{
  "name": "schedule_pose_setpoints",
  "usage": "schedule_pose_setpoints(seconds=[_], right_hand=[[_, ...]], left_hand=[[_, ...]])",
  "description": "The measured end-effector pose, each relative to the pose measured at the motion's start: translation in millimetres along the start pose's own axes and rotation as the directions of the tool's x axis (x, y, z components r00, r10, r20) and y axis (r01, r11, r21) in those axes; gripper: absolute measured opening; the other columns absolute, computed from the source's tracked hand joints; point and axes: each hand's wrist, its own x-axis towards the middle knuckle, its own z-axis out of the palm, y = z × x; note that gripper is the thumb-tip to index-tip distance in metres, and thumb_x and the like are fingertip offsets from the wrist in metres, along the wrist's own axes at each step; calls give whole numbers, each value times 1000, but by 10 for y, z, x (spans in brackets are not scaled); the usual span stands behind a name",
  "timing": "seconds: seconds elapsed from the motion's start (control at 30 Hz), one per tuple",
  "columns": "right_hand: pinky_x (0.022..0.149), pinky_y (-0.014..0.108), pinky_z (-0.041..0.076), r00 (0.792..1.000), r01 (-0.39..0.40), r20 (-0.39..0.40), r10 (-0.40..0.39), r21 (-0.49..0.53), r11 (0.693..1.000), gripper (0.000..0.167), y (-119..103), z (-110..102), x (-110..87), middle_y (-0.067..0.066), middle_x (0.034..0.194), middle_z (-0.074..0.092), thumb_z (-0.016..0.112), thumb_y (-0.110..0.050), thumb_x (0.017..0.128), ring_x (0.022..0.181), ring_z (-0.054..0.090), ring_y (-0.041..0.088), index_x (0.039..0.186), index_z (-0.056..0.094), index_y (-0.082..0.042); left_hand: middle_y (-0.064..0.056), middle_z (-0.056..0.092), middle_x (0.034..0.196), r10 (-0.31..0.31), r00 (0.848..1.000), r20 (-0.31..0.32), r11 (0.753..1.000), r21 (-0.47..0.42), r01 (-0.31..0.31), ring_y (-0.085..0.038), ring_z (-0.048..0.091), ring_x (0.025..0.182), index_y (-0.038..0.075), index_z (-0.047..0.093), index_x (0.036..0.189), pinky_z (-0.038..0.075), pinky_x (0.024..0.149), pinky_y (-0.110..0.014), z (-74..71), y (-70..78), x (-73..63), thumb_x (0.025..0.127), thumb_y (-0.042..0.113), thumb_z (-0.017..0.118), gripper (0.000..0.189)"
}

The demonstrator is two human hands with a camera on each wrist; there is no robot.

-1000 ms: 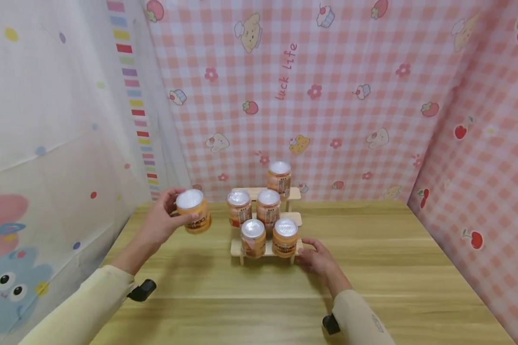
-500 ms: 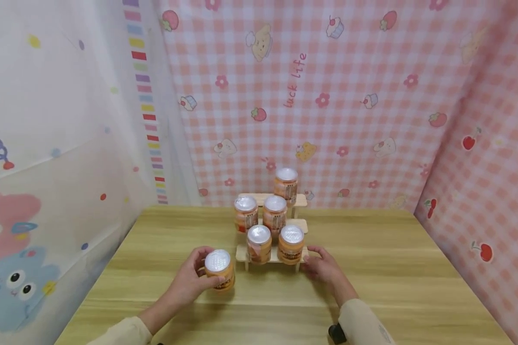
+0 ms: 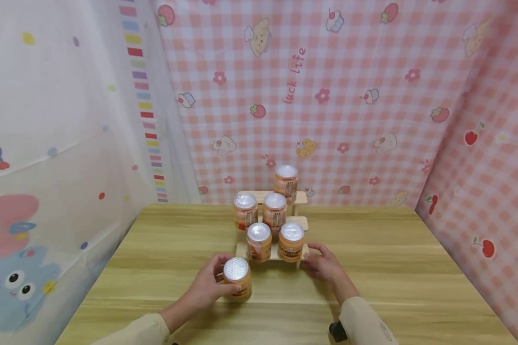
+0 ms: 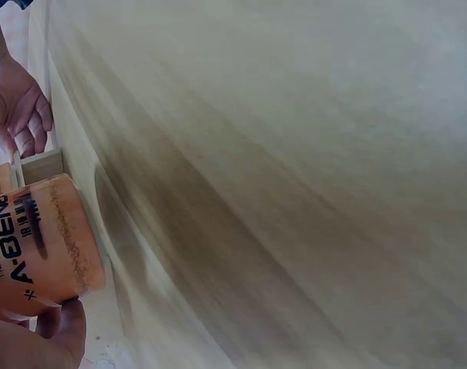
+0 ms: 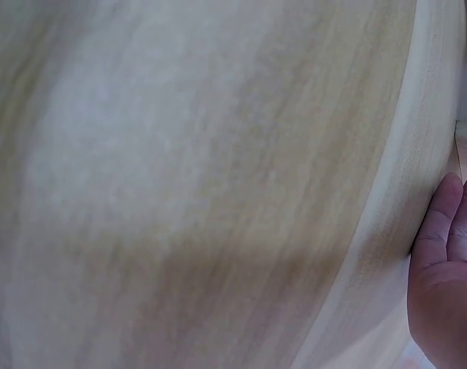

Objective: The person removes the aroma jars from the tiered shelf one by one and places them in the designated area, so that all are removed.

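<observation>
My left hand (image 3: 205, 285) grips an orange can (image 3: 243, 287) with a silver lid, thumb in front and fingers behind. It is upright, just in front of the lower left end of a three-step wooden rack (image 3: 300, 223). Dark lettering on the can (image 4: 45, 250) shows in the left wrist view. My right hand (image 3: 328, 270) rests at the right end of the bottom step, its fingers (image 5: 441, 219) fairly straight in the right wrist view. Similar cans stand on the rack: two on the bottom step (image 3: 259, 249), two on the middle (image 3: 274, 216), one on top (image 3: 286, 186).
The rack stands on a wood-grain table (image 3: 371, 287) near its back edge. A pink checked cloth (image 3: 349, 120) hangs behind and on the right, and a white patterned cloth (image 3: 77, 182) on the left.
My left hand has brought the can from the rack's left side, down and to the right, to the front of the rack's left end. The right hand has stayed at the rack.
</observation>
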Motion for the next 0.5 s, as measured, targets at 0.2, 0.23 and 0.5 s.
schedule_pose_setpoints(seconds=[0.2, 0.23, 0.5], right_hand=[[85, 44, 54, 1000, 8, 13, -8, 4, 1000, 45, -12, -5, 4, 14, 110, 70, 57, -6, 99, 99, 68, 28, 140, 39, 1], [85, 43, 54, 1000, 9, 12, -9, 4, 1000, 45, -11, -6, 3, 14, 109, 70, 57, -6, 99, 97, 68, 28, 140, 39, 1], [82, 41, 53, 1000, 0, 4, 0, 5, 1000, 45, -16, -6, -22, 8, 103, 71, 58, -7, 99, 95, 68, 25, 139, 40, 1]], left_hand=[[-19, 60, 122, 17, 1000, 15, 1000, 21, -17, -31, 60, 110, -4, 48, 126, 48, 97, -43, 62, 9, 26, 70, -3, 85, 67], [-19, 60, 122, 17, 1000, 23, 999, 28, -18, -31, 59, 110, -3, 48, 126, 47, 98, -44, 68, 6, 24, 70, -2, 86, 67], [-17, 60, 121, 14, 1000, 28, 998, 57, -15, -29, 57, 112, -2, 50, 126, 45, 97, -42, 59, -15, -7, 70, -1, 86, 66]])
